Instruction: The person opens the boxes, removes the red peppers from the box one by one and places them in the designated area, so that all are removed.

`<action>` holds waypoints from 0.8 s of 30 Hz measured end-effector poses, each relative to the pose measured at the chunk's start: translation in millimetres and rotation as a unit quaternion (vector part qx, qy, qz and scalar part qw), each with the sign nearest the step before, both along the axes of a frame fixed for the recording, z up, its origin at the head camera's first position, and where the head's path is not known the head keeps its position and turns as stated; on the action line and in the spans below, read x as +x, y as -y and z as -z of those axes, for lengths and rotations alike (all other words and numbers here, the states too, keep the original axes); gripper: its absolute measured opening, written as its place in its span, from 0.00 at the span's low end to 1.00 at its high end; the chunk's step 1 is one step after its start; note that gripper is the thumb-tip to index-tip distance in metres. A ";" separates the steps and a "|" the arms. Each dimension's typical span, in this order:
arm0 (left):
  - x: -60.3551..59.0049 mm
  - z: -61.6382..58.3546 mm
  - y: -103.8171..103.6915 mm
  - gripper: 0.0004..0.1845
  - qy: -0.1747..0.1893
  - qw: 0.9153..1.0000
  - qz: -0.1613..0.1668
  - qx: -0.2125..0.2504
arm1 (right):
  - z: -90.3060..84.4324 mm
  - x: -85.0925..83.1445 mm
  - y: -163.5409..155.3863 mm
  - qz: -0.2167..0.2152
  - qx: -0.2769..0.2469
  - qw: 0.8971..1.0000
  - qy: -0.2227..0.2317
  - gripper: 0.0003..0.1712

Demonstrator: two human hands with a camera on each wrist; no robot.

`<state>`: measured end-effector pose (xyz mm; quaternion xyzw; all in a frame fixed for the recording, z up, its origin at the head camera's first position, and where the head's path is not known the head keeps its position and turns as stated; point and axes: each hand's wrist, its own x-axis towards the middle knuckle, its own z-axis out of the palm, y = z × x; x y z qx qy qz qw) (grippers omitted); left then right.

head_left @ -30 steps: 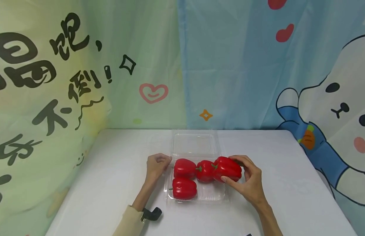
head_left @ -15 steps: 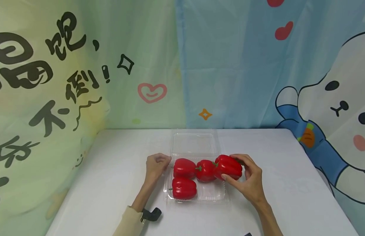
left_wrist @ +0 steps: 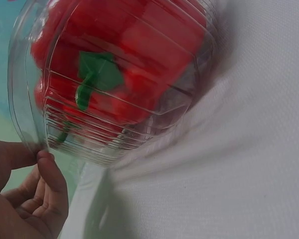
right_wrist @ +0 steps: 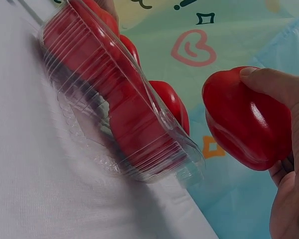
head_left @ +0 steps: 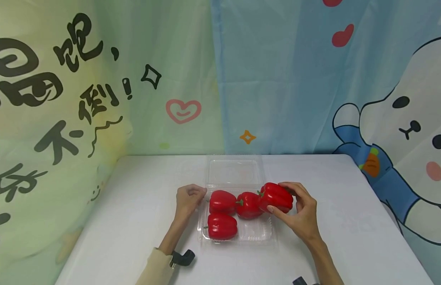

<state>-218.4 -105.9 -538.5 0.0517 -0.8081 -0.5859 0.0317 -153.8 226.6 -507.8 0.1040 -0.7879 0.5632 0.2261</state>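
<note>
A clear plastic clamshell tray (head_left: 256,233) lies on the white table, its lid (head_left: 234,173) folded open behind it. Three red bell peppers are inside: back left (head_left: 222,202), front left (head_left: 222,227) and back middle (head_left: 247,205). My right hand (head_left: 301,213) grips a fourth red pepper (head_left: 276,197) (right_wrist: 246,119) just above the tray's back right corner, clear of the tray rim (right_wrist: 164,144) in the right wrist view. My left hand (head_left: 188,198) pinches the tray's left edge (left_wrist: 32,139) with curled fingers (left_wrist: 52,174).
The white table (head_left: 135,221) has bare room to the left and right of the tray. Printed cloth backdrops hang behind and at both sides. A dark wrist strap (head_left: 183,258) shows at the left sleeve.
My right hand has lifted the fourth pepper slightly up and back over the tray's right corner. My left hand has stayed on the tray edge.
</note>
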 end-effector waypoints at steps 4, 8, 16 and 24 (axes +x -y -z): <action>-0.5 0.4 0.0 0.09 -0.001 1.000 0.000 0.002 | -9.1 2.6 3.3 0.008 -0.004 1.000 0.006 0.44; -0.7 0.5 0.0 0.09 0.001 1.000 -0.003 0.001 | -21.8 7.0 8.6 0.012 -0.005 1.000 0.010 0.43; 0.4 1.9 -0.1 0.09 0.010 1.000 -0.003 0.001 | -23.6 8.3 10.2 0.028 -0.006 1.000 0.003 0.42; 0.7 1.0 -0.9 0.08 0.004 1.000 -0.003 0.001 | -21.8 6.5 8.6 0.038 -0.002 0.999 -0.002 0.42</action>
